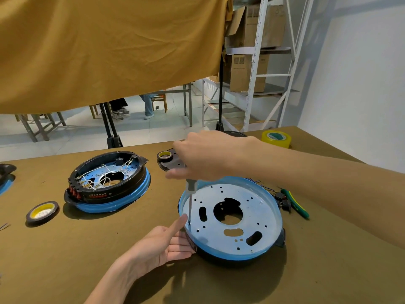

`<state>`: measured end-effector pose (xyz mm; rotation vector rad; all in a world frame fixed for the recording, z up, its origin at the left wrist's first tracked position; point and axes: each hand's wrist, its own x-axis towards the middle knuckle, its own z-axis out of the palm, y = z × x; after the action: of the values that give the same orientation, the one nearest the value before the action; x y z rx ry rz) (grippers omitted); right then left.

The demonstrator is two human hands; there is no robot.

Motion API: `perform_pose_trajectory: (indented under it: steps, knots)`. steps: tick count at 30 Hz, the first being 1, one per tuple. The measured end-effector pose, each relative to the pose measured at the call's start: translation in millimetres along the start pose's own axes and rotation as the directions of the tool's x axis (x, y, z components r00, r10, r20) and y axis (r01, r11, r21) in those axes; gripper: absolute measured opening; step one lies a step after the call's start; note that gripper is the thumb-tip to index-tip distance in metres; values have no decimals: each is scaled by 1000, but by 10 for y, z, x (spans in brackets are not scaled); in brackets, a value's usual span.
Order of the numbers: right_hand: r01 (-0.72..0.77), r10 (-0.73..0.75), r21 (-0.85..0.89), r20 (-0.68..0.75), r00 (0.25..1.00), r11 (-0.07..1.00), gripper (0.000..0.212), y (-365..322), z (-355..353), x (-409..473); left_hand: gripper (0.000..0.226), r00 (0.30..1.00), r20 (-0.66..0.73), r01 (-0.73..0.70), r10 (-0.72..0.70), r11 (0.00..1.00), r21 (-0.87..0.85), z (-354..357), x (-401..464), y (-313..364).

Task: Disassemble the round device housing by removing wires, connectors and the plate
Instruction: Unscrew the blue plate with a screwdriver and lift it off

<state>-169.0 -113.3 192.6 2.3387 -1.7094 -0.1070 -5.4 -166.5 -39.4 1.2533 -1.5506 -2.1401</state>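
Observation:
A round black housing with a blue rim (pixel 274 249) lies in front of me, and a perforated metal plate (pixel 247 240) sits inside it. My right hand (pixel 201 156) grips the handle of a screwdriver (pixel 190 200) held upright, its tip on the plate near the left edge. My left hand (pixel 166 242) steadies the housing's left side, fingers against the wall and thumb raised beside the screwdriver shaft. A second round housing (pixel 107 185), still full of white wires and red connectors, lies to the left.
Black tape rolls lie at the left (pixel 42 212) and behind (pixel 164 155) on a black part. A yellow tape roll (pixel 276 138) sits far right. Green-handled pliers (pixel 295 204) and loose switches with wires (pixel 282 198) lie right of the housing. A yellow cloth hangs overhead.

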Motion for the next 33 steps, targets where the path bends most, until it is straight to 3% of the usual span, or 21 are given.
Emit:
perform_pose_trajectory:
  steps: [2,4,7,11,13,16,18,19,20,22,24,25,28,29,31,33]
  knots:
    - [21,-20,32,-23,1000,999,36,3,8,12,119,1000,-1,5,-5,1000,3,3,-6,9]
    - [76,-91,253,51,995,964,23,12,-53,-2,120,1000,0,9,-9,1000,5,8,-12,20]
    - [105,-168,377,139,976,920,41,-2,-110,-44,121,1000,-1,4,-4,1000,2,19,-17,22]
    - [-28,24,-76,-55,998,997,46,-101,1,-50,119,1000,-12,-1,1,1000,-5,40,-45,35]
    - [-37,22,-164,-94,995,986,43,-110,28,-22,112,1000,-13,-4,4,1000,-5,41,-53,35]
    - [93,-92,151,-13,996,984,21,-61,-39,8,101,1000,-15,-7,6,1000,-10,41,-73,42]
    - [118,-169,404,93,981,907,35,-36,-107,7,98,1000,-13,-1,0,1000,-15,54,-87,59]
    - [115,-188,443,124,974,889,40,-28,-108,10,98,1000,-14,3,-3,1000,-18,62,-94,69]
    - [112,-179,407,129,975,906,40,-43,-94,12,98,1000,-19,5,-6,1000,-22,69,-99,74]
    - [89,-97,142,51,994,986,36,-64,-38,18,99,1000,-28,5,-6,1000,-27,79,-97,71]
    - [-1,-4,-78,-54,999,997,42,-71,0,16,98,999,-31,7,-8,1000,-25,90,-105,74]
    - [1,-5,-70,-64,998,998,40,-64,9,19,98,999,-32,12,-13,1000,-27,94,-111,80]
    - [93,-110,269,50,993,959,17,-27,-71,2,97,999,-34,23,-24,999,-34,87,-119,96]
    - [102,-140,337,90,986,936,27,-13,-90,-12,97,999,-34,23,-24,999,-35,88,-125,98]
    - [107,-146,319,99,984,942,36,-12,-80,-53,95,999,-38,17,-18,999,-37,99,-128,96]
    - [79,-83,127,26,996,989,38,-7,-33,-94,95,999,-51,6,-8,999,-44,113,-132,90]
